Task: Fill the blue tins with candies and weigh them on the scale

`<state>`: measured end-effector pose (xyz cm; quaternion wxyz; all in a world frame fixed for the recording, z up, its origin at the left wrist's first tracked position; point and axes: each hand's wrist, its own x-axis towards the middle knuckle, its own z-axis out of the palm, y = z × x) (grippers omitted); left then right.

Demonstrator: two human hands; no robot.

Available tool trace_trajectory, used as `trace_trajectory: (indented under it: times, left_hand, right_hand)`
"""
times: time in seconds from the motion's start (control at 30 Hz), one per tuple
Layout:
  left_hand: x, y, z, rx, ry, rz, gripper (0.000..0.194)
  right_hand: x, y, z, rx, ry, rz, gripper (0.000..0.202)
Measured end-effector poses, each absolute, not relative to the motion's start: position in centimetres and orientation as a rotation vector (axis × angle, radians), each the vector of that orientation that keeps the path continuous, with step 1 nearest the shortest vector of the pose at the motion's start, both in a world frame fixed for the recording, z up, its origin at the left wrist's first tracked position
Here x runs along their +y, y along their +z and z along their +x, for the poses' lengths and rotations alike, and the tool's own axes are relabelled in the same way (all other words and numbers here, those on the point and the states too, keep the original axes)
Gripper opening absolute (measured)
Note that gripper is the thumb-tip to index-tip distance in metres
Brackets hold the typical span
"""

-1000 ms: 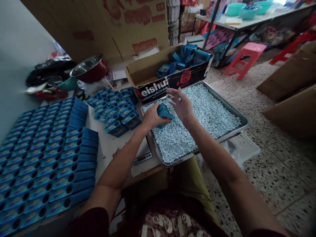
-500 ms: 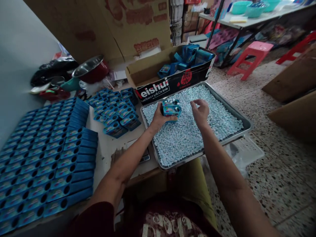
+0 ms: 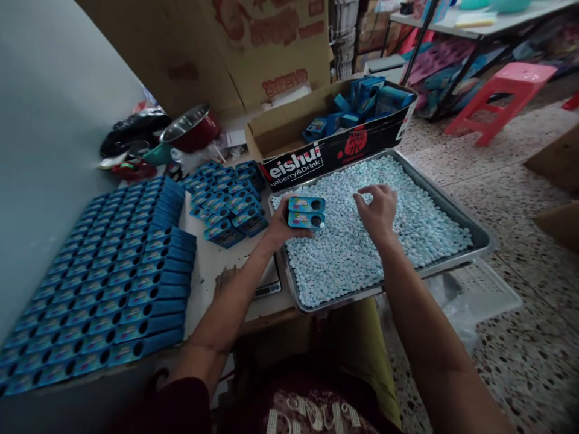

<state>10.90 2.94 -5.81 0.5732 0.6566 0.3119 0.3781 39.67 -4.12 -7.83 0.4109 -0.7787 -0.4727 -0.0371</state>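
My left hand point(image 3: 279, 224) is closed around two small blue boxes point(image 3: 306, 204), held side by side above the left part of a metal tray point(image 3: 486, 238). Each box top has a dark round hole at its right end, and one white pellet sits by the nearer hole. Pale blue and white pellets point(image 3: 344, 259) fill the tray in a thick layer. Over the middle of them is my right hand point(image 3: 379, 208), its thumb and forefinger curled together at the tips. Whether a pellet is between those fingertips is too small to make out.
Rows of blue boxes point(image 3: 113, 283) stand stacked at left, with a looser group point(image 3: 230, 205) beside the tray. Behind it, a cardboard carton point(image 3: 289, 163) holds more boxes. A small scale point(image 3: 268, 283) lies partly behind my left forearm. A pink stool point(image 3: 506, 96) stands right.
Several pellets that lay on top of the held boxes are gone except one at the nearer hole. The boxes have tilted so their tops face me. The whole view has shifted slightly.
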Motion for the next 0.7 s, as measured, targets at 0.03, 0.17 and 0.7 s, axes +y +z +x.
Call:
trace_trajectory:
  times: [0.03,0.17,0.7]
  left_hand:
    - [2.7,-6.1,10.4,0.713,0.862,1.526,0.123]
    - [1.9,-6.7,9.3,0.659,0.791,1.532,0.122]
    - [-3.6,-8.6,9.1,1.017,1.382,1.998,0.065]
  right_hand:
    - [-4.1,-7.7,39.5,-1.179,-0.087,-1.945,0.027]
    - [-4.2,-6.4,38.2,-1.293,-0.011,-1.870,0.023]
    - [-9.0,-5.8,33.8,-2.183,0.122,-2.154,0.050]
